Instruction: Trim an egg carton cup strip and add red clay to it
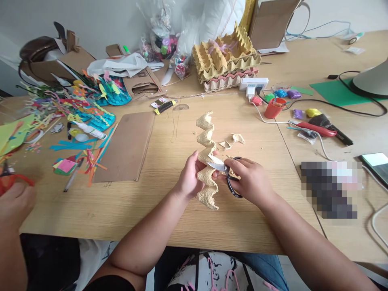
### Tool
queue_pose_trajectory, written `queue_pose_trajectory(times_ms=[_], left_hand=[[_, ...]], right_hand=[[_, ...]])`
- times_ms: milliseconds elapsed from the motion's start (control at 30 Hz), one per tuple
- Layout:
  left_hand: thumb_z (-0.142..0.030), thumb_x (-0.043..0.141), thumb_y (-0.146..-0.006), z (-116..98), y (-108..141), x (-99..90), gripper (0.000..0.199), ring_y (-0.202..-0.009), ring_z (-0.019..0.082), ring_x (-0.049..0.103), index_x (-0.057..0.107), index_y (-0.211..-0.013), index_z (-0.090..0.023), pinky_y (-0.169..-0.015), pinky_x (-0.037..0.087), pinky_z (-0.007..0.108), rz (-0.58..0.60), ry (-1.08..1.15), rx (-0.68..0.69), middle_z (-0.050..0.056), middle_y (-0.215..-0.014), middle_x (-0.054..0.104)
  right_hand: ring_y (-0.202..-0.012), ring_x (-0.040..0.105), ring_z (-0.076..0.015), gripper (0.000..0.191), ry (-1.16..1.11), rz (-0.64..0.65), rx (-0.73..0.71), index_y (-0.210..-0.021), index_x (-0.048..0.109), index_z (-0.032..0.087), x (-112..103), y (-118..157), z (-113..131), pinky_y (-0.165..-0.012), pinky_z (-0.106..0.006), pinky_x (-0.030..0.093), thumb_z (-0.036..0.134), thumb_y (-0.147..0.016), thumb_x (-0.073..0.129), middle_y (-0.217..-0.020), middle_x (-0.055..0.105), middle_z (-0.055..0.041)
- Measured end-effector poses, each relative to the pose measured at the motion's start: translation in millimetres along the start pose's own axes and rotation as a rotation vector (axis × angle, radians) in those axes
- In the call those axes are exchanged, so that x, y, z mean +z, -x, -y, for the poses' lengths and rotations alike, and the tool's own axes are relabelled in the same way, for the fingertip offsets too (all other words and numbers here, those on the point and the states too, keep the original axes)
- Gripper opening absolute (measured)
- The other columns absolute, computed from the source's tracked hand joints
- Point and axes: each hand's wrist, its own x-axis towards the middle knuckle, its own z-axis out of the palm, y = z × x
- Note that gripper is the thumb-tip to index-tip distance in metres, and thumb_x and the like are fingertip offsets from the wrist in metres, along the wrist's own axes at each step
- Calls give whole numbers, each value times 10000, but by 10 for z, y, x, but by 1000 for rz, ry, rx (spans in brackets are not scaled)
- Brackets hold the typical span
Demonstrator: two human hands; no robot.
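My left hand (pixel 190 176) is closed around the middle of a strip of egg carton (pixel 207 180), pale yellow with a row of cup-shaped bumps. The strip stands lengthwise in front of me, its far end pointing toward the back of the table. In my right hand (pixel 250 178) is a pair of scissors (pixel 233 186) with black handles. Their blades are parted and reach the strip's right edge near its middle. Small torn carton scraps (pixel 238 138) lie on the table just beyond the scissors.
Stacked egg cartons (pixel 226 60) stand at the back. A flat cardboard sheet (pixel 124 147) lies left of my hands. At right are a red cup (pixel 275 108), a power strip (pixel 254 84) and a white cable. A co-worker's hand (pixel 15 204) holds orange-handled scissors at far left.
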Motion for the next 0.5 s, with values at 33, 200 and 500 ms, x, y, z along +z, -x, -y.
queue_pose_trajectory(times_ms=[33, 200, 500], left_hand=[[-614, 518, -998, 5, -1, -5, 557, -638, 189, 665, 773, -1135, -137, -672, 565, 300, 4, -4, 6, 47, -660, 679], [-607, 501, -1009, 17, -3, -15, 550, -654, 198, 686, 781, -1124, -148, -686, 574, 312, 5, -16, 5, 59, -689, 712], [-576, 502, -1025, 5, 14, -1, 516, -648, 168, 675, 766, -1097, -140, -651, 569, 273, 0, 20, -9, 72, -755, 735]], right_hand=[[-724, 654, -215, 298, 2, -1, 3, -1117, 728, 172, -2, -1, 4, -652, -335, 379, 427, -1062, 584, -816, 759, -75], [-706, 643, -212, 326, 1, 12, 7, -1120, 731, 176, -7, -1, 4, -647, -339, 367, 447, -1072, 556, -796, 754, -73], [-628, 578, -186, 345, -73, 55, 104, -1094, 737, 196, 5, 26, -28, -614, -315, 335, 487, -1073, 553, -678, 670, -34]])
